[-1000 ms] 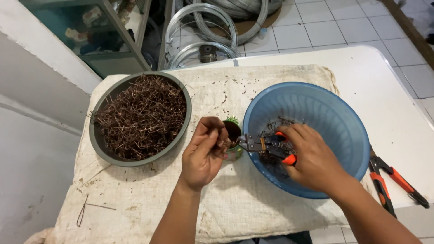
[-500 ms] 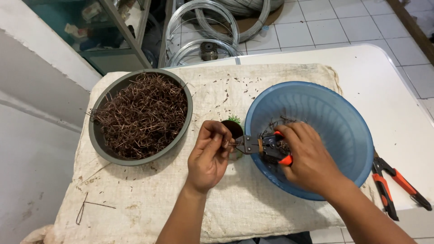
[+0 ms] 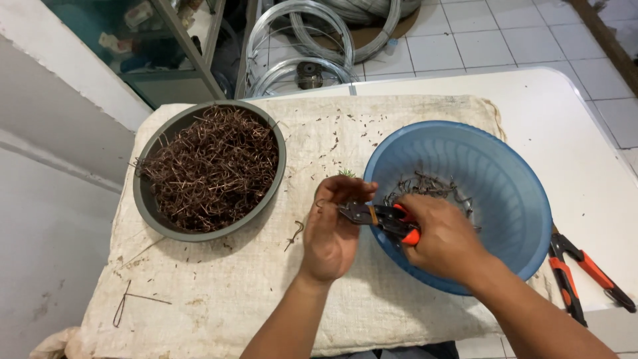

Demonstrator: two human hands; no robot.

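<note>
Left hand (image 3: 330, 229) lowered, right hand (image 3: 442, 240) gripping pliers (image 3: 382, 219)

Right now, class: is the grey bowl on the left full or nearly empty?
Full: the grey bowl is heaped with brown wire pieces almost to its rim.

Orange-handled pliers (image 3: 384, 220) lay level across the blue basin's (image 3: 505, 179) near-left rim, dark nose on a small bent wire (image 3: 319, 203).

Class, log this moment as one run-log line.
left hand: pinches small wire piece | right hand: grips orange-handled pliers | over blue basin rim
</note>
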